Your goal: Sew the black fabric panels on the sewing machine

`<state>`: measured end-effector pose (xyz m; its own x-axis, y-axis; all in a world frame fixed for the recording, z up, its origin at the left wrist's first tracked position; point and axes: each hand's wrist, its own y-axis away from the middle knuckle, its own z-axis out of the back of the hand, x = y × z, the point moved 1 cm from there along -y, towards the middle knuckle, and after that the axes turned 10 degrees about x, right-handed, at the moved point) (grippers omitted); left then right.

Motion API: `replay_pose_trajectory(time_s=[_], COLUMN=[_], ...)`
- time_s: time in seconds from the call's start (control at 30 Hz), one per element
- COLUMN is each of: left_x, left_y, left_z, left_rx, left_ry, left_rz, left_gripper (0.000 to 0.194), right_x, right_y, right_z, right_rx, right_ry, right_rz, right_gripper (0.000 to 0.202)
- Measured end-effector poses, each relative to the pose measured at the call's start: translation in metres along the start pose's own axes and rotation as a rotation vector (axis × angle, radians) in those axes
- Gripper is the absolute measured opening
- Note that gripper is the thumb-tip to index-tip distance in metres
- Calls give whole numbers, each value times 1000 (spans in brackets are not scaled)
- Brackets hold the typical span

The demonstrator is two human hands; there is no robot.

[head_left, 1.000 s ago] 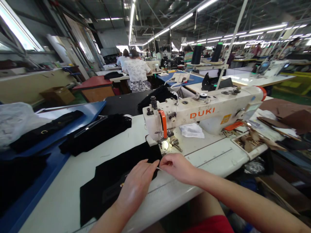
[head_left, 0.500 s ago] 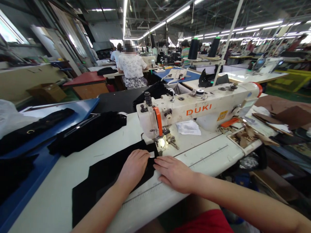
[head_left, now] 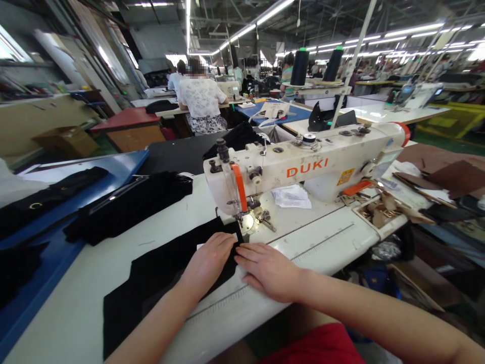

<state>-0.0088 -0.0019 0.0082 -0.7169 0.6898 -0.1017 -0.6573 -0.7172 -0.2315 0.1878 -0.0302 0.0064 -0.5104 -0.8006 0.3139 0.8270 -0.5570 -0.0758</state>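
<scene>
Laying a white strip (head_left: 199,246) on black cloth (head_left: 162,268) seems my step, by the table (head_left: 178,217)'s near edge beside the sewing machine (head_left: 306,162); the next move calls for holding both flat. My left hand (head_left: 209,255) partly covers the strip, pinching or not I can't tell; the right hand (head_left: 267,268) lies flat at the cloth's edge. Since half a second ago, white has appeared behind the left knuckles.

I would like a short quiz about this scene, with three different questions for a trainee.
1. True or false: the bare left hand touches the flat black fabric piece.
2. Which orange word is on the long white sewing machine?
3. Where do the thin white paper slips lie?
A) On the fabric
B) On the machine's flat bed
C) On top of the machine's arm

Key: 1 true; 2 DUKI; 3 B.
</scene>
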Motion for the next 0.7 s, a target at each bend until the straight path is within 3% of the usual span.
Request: replay_pose_trajectory(time_s=[0.27, 0.7], left_x=[3, -8], left_y=[-2, -7], left_z=[3, -1], left_rx=[46, -55], left_ry=[8, -18], left_rz=[-10, -64], left_gripper=[26, 25], right_x=[0, 0], right_y=[0, 0], right_z=[0, 0], right_rx=[-9, -17], right_ry=[-24, -10], right_rz=[3, 7], right_gripper=[43, 43])
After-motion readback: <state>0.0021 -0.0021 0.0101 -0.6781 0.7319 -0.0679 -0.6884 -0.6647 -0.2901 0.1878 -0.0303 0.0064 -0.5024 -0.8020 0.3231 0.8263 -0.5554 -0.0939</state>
